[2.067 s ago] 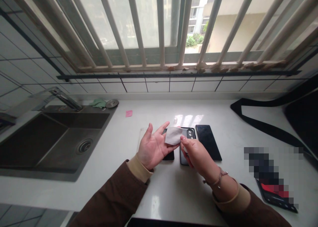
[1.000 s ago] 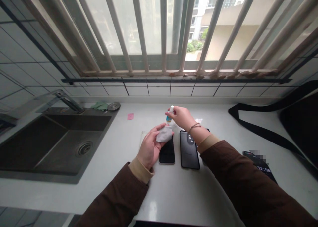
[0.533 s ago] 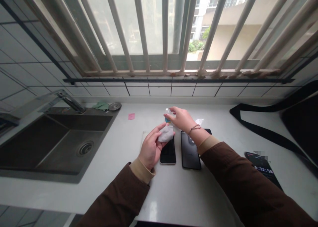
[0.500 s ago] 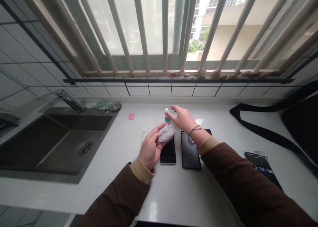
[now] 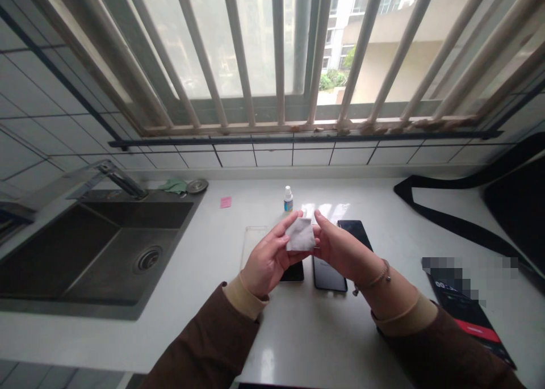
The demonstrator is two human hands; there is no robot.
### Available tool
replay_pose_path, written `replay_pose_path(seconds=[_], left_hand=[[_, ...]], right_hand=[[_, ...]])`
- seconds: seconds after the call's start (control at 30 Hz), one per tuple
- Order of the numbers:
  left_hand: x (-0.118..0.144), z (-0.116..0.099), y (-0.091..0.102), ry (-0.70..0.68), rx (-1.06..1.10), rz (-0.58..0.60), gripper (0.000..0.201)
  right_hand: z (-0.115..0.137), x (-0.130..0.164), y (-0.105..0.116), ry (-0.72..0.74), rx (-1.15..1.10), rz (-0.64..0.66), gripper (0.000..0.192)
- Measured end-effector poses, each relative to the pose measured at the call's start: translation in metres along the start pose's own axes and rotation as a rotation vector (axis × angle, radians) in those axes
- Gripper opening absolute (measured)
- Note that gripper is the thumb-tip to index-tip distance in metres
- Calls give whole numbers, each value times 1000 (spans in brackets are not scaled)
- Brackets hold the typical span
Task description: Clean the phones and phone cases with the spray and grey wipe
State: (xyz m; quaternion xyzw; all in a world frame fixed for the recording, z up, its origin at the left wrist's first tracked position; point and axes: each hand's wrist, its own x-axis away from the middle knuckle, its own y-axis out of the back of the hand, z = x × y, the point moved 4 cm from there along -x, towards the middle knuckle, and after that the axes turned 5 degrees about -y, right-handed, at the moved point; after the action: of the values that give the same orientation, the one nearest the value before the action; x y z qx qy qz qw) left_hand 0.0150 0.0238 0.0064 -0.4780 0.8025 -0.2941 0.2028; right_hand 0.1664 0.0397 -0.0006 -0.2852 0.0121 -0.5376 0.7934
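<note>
My left hand (image 5: 263, 264) pinches a small pale grey folded cloth (image 5: 300, 234) between thumb and fingers. My right hand (image 5: 343, 250) is at the cloth's right edge, thumb raised apart and fingertips close against the cloth and my left fingers; part of those fingers is hidden. Just beyond both hands, a small white bottle (image 5: 288, 199) with a blue label stands upright. Under my hands lies a black phone (image 5: 293, 273), mostly covered. A second dark phone (image 5: 330, 276) lies under my right hand, with another dark flat device (image 5: 356, 230) behind it.
A clear phone case (image 5: 250, 237) lies left of my hands, near a pink sticky note (image 5: 225, 202). The sink (image 5: 142, 306) is at the left, with a green cloth (image 5: 174, 185) behind it. A lit phone (image 5: 468, 315) and a black strap (image 5: 451, 221) lie at the right.
My right hand has left the bottle and come down to the cloth. The cloth in my left hand has shifted slightly right and now lies flatter. The bottle stays upright.
</note>
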Motion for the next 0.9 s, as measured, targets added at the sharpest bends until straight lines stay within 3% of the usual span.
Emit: replay_pose_path(seconds=[0.17, 0.4, 0.5, 0.57, 0.63, 0.7, 0.77, 0.83, 0.9], left_hand=[[-1, 3, 3, 31, -30, 10, 56], [-2, 8, 7, 17, -230, -23, 61], [-3, -6, 19, -154, -580, -211, 63], [-1, -26, 29, -308, -919, -383, 56], [1, -46, 37, -345, -1374, -510, 43], [3, -60, 47, -228, -1850, -643, 42], [5, -66, 60, 14, -2136, -738, 45], [7, -64, 71, 230, -2241, -704, 44], [8, -57, 79, 332, -2256, -609, 41]], right_hand=[[-13, 4, -5, 19, -156, -27, 39], [-20, 4, -6, 95, -239, -138, 35], [-19, 4, 8, 177, -313, -325, 27], [-17, 5, 19, 223, -370, -464, 22], [-16, 6, 26, 243, -392, -521, 20], [-16, 5, 28, 250, -381, -510, 19], [-17, 5, 28, 249, -363, -489, 19], [-19, 5, 26, 233, -364, -488, 18], [-21, 6, 24, 207, -383, -496, 17]])
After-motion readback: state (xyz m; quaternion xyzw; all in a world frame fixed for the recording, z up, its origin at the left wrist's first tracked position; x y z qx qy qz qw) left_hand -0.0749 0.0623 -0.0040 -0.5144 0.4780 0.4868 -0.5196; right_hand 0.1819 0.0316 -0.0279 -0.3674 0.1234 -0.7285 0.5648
